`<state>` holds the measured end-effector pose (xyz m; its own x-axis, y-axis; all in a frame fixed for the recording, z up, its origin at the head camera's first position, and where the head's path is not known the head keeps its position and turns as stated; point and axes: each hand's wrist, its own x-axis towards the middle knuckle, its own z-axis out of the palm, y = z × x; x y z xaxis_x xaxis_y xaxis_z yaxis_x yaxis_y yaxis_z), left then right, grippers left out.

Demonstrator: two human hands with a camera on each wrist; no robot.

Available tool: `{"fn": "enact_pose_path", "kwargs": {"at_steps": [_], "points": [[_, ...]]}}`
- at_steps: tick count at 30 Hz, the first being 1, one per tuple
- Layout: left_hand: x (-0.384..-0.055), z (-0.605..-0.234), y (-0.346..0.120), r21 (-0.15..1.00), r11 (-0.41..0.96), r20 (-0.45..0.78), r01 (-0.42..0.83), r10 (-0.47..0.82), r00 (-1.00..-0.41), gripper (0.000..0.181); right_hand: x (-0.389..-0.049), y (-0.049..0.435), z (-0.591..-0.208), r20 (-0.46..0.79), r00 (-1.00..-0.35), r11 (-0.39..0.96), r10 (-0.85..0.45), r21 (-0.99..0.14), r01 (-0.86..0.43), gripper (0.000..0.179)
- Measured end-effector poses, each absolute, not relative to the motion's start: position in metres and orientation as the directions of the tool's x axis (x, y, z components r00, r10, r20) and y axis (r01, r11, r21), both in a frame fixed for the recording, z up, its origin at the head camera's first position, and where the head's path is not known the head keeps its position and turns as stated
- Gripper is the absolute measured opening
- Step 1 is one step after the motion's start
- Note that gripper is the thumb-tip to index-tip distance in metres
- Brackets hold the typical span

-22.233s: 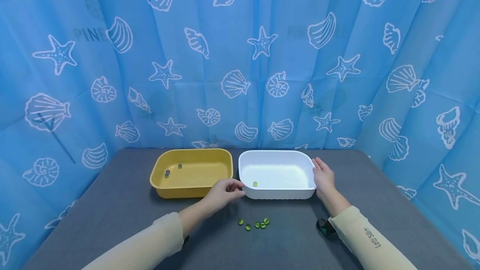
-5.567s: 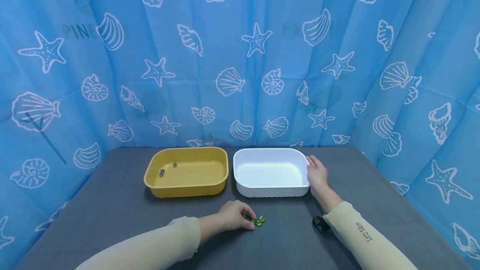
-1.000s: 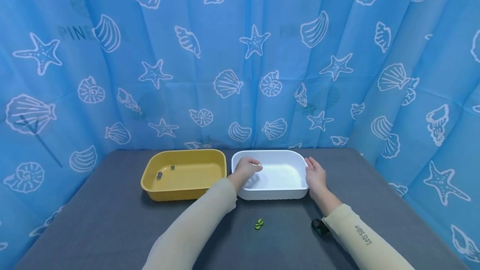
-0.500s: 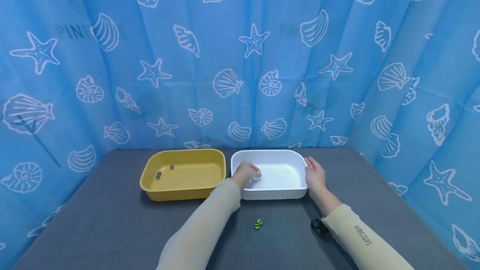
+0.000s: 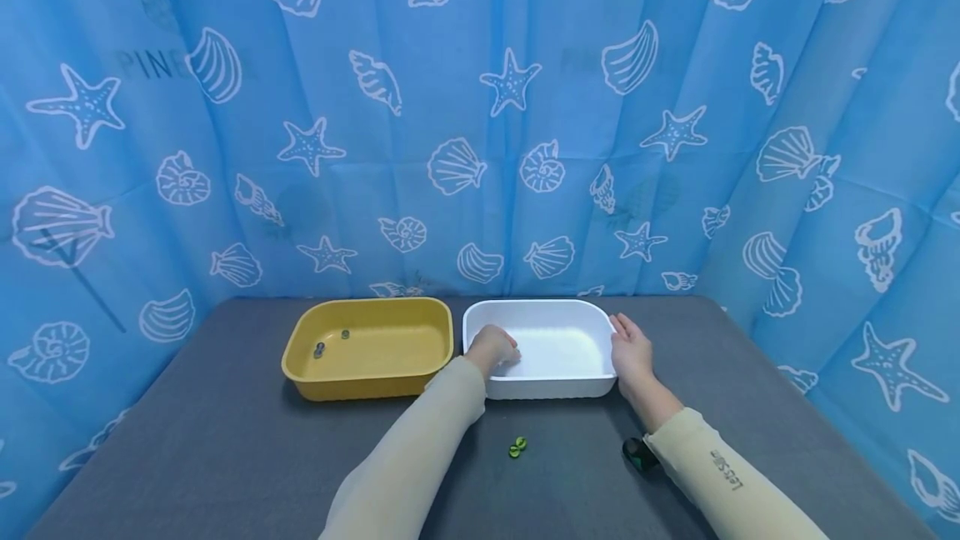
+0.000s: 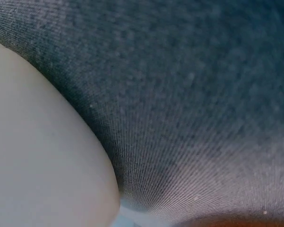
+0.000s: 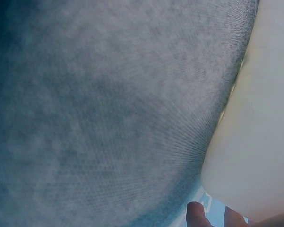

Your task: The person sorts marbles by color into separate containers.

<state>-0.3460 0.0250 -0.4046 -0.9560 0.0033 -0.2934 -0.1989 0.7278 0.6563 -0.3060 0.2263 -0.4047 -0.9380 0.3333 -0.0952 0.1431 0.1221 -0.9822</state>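
Observation:
In the head view my left hand (image 5: 493,348) reaches over the front left rim into the white basin (image 5: 570,387). Its fingers curl downward, held together as in the pinch on a green marble seen earlier; the marble is now hidden by the hand. My right hand (image 5: 632,352) rests against the basin's right wall, fingers straight. Two green marbles (image 5: 517,447) lie touching each other on the grey cloth in front of the basin. The left wrist view shows mostly sleeve (image 6: 42,151) and cloth. Fingertips (image 7: 196,215) appear at the lower edge of the right wrist view.
A yellow basin (image 5: 360,390) stands left of the white one, with a few dark grey marbles (image 5: 345,334) in it. Under the right forearm lies a small black object (image 5: 637,453). A blue shell-patterned curtain (image 5: 480,123) hangs behind the grey-covered table (image 5: 247,448).
Since 22 seconds ago, green marbles on the cloth have dropped from several to two. Over the last second my left hand sinks lower in the white basin, its marble going out of sight. The right hand stays put.

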Motion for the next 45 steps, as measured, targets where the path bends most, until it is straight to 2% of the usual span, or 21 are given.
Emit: {"fn": "enact_pose_path", "kwargs": {"at_steps": [4, 7, 16, 27, 36, 45], "points": [[-0.345, -0.402, 0.020, 0.766, 0.596, -0.293, -0.242, -0.011, -0.956, 0.018, -0.306, 0.224, -0.404, -0.089, -0.940, 0.122, 0.329, -0.983, 0.135, 0.051], [-0.344, -0.398, 0.014, 0.838, 0.496, -0.257, -0.227, -0.008, -0.966, 0.023, -0.306, 0.222, -0.404, -0.084, -0.944, 0.122, 0.319, -0.984, 0.129, 0.051], [-0.324, -0.384, 0.002, 0.916, 0.372, -0.197, -0.152, 0.087, -0.976, 0.025, -0.304, 0.221, -0.407, -0.092, -0.950, 0.110, 0.300, -0.985, 0.130, 0.052], [-0.282, -0.373, -0.026, 0.911, 0.408, -0.009, 0.061, 0.168, -0.986, 0.028, -0.307, 0.224, -0.409, -0.101, -0.948, 0.082, 0.303, -0.988, 0.131, 0.052], [-0.252, -0.375, -0.053, 0.896, 0.417, 0.022, 0.150, 0.296, -0.955, 0.032, -0.306, 0.229, -0.403, -0.139, -0.952, 0.040, 0.272, -0.987, 0.155, 0.052], [-0.232, -0.384, -0.065, 0.901, 0.398, 0.001, 0.172, 0.394, -0.919, 0.031, -0.303, 0.231, -0.400, -0.153, -0.953, 0.038, 0.260, -0.985, 0.169, 0.053]]}}
